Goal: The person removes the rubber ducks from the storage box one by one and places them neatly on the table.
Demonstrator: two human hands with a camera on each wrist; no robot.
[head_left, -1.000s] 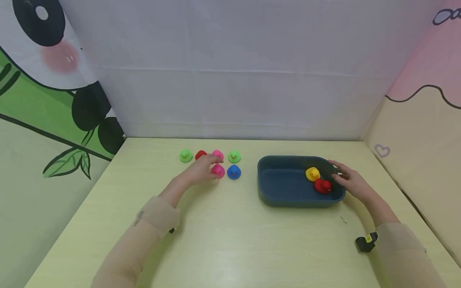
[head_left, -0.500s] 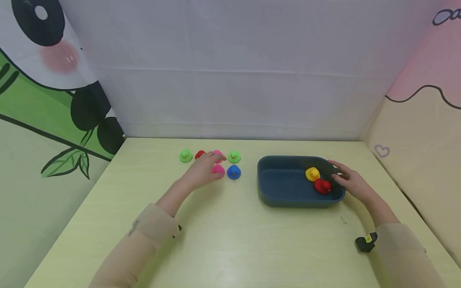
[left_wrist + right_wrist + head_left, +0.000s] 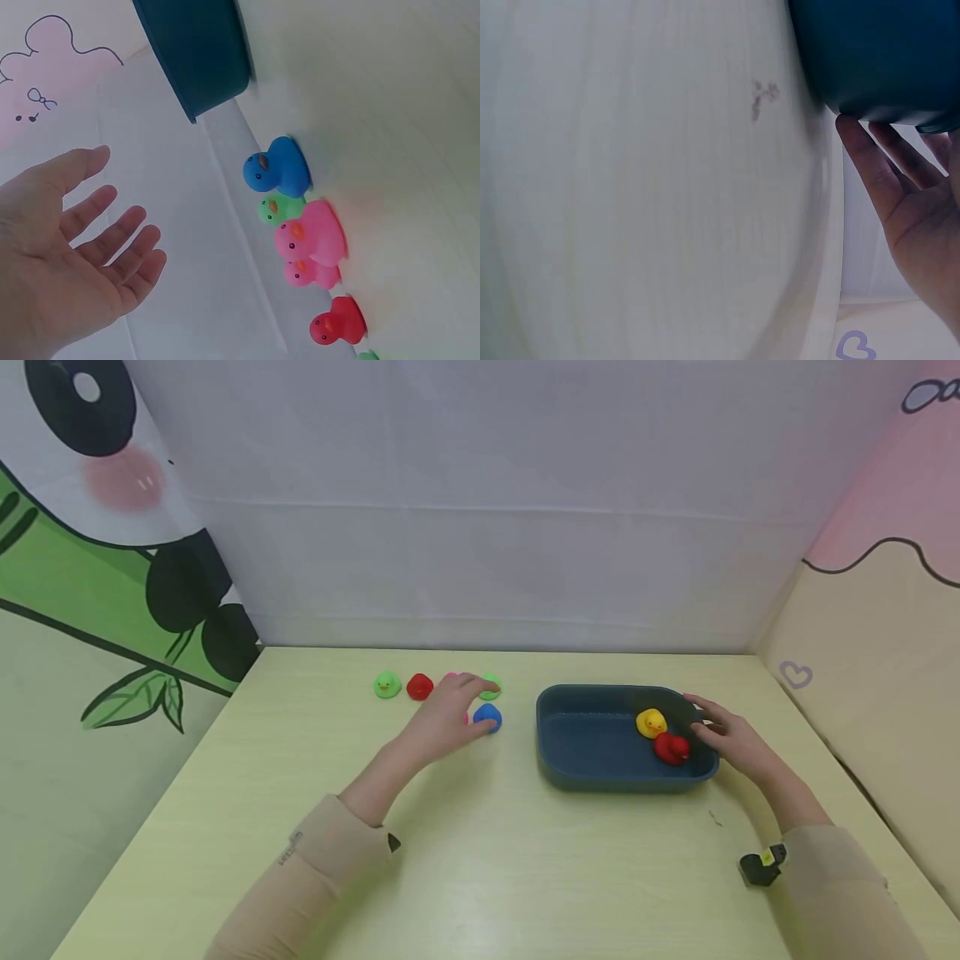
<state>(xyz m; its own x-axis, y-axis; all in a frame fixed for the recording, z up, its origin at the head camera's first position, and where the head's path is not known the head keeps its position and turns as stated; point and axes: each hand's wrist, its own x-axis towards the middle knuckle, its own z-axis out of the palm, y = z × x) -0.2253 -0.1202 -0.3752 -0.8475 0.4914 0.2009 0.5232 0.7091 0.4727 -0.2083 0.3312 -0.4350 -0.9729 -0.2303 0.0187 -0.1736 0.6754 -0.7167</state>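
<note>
My left hand (image 3: 447,714) hovers over the rubber ducks with fingers spread and nothing held. Nearest its thumb is the blue duck (image 3: 487,717). Behind that, partly covered by fingers, sits a green duck (image 3: 491,687). Two pink ducks lie mostly hidden under the hand in the head view; the left wrist view shows the larger-looking pink duck (image 3: 319,232) in front of another pink duck (image 3: 315,274). A red duck (image 3: 420,687) and another green duck (image 3: 387,684) sit to the left. My right hand (image 3: 733,742) grips the right end of a dark blue basin (image 3: 555,777).
Inside the basin, at its right side, are a yellow duck (image 3: 651,723) and a red duck (image 3: 671,748). The wooden table (image 3: 480,877) meets a white cloth wall (image 3: 495,568) behind, with printed panels at both sides.
My left hand has moved to the right over the ducks, from the pink ones toward the blue and green ones, uncovering the red duck. My right hand and the basin have stayed put.
</note>
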